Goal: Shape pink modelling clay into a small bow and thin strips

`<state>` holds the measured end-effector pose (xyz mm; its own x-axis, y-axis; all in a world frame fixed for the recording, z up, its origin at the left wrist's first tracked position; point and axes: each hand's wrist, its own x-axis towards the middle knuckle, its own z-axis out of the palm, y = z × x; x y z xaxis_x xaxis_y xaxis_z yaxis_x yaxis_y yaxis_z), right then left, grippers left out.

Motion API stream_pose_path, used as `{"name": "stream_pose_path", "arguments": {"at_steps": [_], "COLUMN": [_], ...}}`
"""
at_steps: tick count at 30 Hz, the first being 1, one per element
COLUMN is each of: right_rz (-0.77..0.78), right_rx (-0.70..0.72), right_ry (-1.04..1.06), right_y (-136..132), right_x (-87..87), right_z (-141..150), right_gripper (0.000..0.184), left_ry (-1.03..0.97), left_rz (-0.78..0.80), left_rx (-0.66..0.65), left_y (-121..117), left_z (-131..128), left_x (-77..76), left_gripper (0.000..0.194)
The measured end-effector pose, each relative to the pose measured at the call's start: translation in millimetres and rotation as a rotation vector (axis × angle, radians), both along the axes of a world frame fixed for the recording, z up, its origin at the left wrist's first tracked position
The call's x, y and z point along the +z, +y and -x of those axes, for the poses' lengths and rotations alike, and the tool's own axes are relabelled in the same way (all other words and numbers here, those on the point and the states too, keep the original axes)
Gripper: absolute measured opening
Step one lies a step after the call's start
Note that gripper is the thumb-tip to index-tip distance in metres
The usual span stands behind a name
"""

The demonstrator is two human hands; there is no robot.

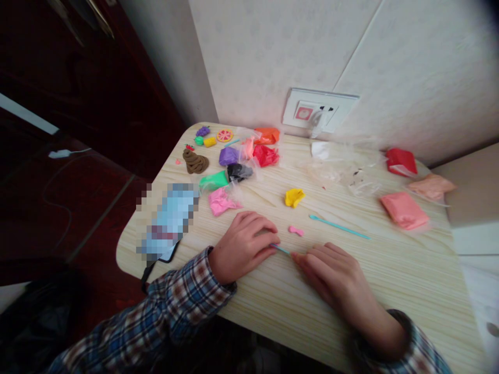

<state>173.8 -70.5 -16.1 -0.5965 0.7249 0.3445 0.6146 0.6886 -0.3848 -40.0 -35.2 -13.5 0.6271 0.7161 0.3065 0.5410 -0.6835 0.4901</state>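
Note:
My left hand [246,245] and my right hand [336,271] meet low over the table, each pinching one end of a thin light-blue stick [282,249]. My fingertips cover both of its ends; a small dark or purplish bit shows by the left fingertips. Just beyond the stick lies a small pink clay piece [296,230], wider at its ends. Farther back sits a torn lump of yellow clay [293,197]. To the right rests a longer turquoise clay tool [339,226] with a flattened tip, touched by neither hand.
Bagged clay in pink [221,201], green [213,181], black [238,172] and red [266,155] lies mid-table. A coiled brown clay piece [195,162] and small clay fruits stand back left. A phone [169,221] lies left. More packets [404,210] sit right. A wall socket [319,111] is behind.

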Motion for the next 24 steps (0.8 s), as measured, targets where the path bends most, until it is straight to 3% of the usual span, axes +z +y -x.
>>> {"name": "stream_pose_path", "arguments": {"at_steps": [13,24], "right_rz": [0.148,0.166], "right_rx": [-0.048,-0.103], "right_ry": [0.087,0.080], "right_y": [-4.0,-3.2], "right_x": [0.0,1.8], "right_z": [-5.8,-0.1], "right_gripper": [0.023,0.018], "left_ry": [0.021,0.008], "left_rz": [-0.052,-0.026], "left_rx": [0.011,0.016], "left_y": [-1.3,-0.4], "left_z": [-3.0,-4.1], "left_x": [-0.4,-2.1], "left_gripper": [0.010,0.008]}}
